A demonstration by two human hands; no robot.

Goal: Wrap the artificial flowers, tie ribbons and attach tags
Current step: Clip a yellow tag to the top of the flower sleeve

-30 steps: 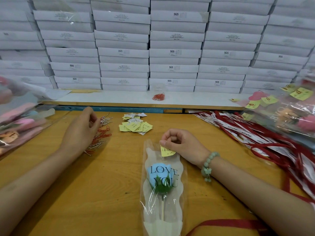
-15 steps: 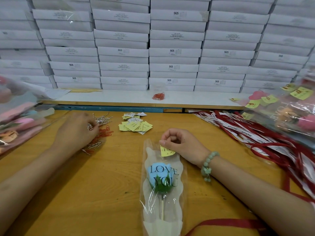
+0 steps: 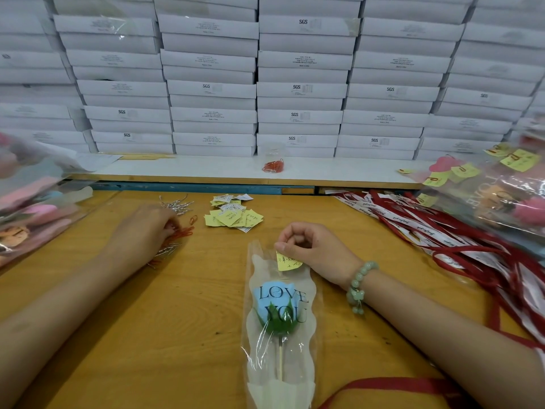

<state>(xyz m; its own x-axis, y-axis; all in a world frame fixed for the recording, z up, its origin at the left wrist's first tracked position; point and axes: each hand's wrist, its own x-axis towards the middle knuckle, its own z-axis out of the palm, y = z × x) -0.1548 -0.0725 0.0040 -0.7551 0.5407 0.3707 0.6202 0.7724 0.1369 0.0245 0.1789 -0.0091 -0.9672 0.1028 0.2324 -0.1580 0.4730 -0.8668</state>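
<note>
Head view, flower: wrapped flower (image 3: 280, 314) lies flat on the table (image 3: 191, 335). Bloom sits just below your grip, stem runs back twd you, so one hand can work the top edge.
Head view, R hand: your right hand (image 3: 312, 249) pinches the yellow tag (image 3: 287, 262) betw thumb & forefinger, right on the wrap's top edge. Prob parked there ready for clipping.
Head view, L hand: your left hand (image 3: 147, 228) is down on the paper clips (image 3: 177, 233), well left of the grip. Blurred, so can't tell if it's got one.
Head view, spares: tag pile (image 3: 233, 215) just beyond the grip, ribbons (image 3: 442, 237) off to its right, all in reach.
Next, my guess: bring a clip over to the pinch.
</note>
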